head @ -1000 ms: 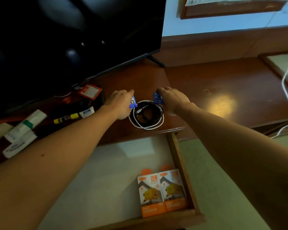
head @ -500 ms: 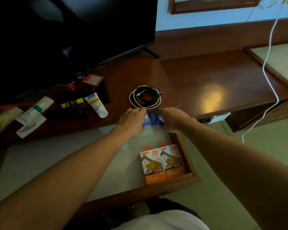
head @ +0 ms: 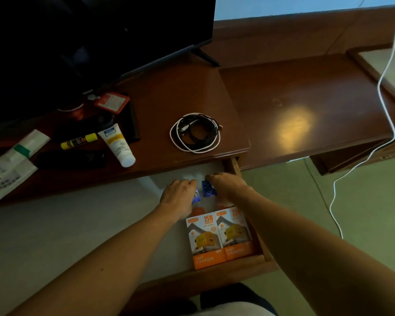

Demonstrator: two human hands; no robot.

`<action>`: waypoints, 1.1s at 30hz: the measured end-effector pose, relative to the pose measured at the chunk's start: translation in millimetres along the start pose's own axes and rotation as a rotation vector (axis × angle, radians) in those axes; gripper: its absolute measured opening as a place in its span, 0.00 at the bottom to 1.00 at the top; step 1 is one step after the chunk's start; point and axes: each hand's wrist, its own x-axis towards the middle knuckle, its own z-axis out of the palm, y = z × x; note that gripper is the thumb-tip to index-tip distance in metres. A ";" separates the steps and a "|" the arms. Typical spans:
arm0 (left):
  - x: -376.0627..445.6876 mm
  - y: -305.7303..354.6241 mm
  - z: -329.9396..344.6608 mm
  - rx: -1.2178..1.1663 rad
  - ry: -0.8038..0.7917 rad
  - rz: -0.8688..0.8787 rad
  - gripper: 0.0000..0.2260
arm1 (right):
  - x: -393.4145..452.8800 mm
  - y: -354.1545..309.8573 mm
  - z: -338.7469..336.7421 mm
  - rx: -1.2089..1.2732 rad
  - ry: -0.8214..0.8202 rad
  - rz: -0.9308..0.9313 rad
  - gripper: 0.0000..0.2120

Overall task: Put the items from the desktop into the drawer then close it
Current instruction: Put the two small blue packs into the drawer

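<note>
Head view. Drawer pulled out below the table edge; pale liner visible inside. Both hands reach down into its far right part.

Left hand: fingers curled over a small blue-and-white item, mostly hidden under the fingers.

Right hand: fingers curled, gripping a small dark blue item at its right edge. The two items sit just beside each other, low over the liner; whether they touch it cannot be told, view is dim.

Nearer the drawer front, against the right wall: two orange charger boxes, side by side, flat.

On the table: coiled black and white cables near the front edge, above the hands. Further left: white tube, cap toward the front; yellow-capped glue stick; red card holder; white packets at the far left. Dark TV screen stands at the back. White cord hangs at the right, trailing down to the green floor.
</note>
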 end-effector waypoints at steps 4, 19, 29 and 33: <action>23.2 -3.6 12.1 0.010 -0.039 -0.024 0.24 | 22.4 4.8 12.1 -0.011 0.000 -0.004 0.26; 25.0 -33.6 34.6 -0.360 0.052 -0.263 0.19 | 24.7 2.5 19.8 -0.077 0.069 -0.016 0.18; 24.3 -18.5 44.8 -0.575 0.005 -0.310 0.15 | 9.3 0.3 22.0 -0.108 0.076 0.049 0.15; 25.8 -12.9 45.1 -0.580 -0.004 -0.304 0.14 | 9.3 0.8 21.5 -0.094 0.065 0.044 0.17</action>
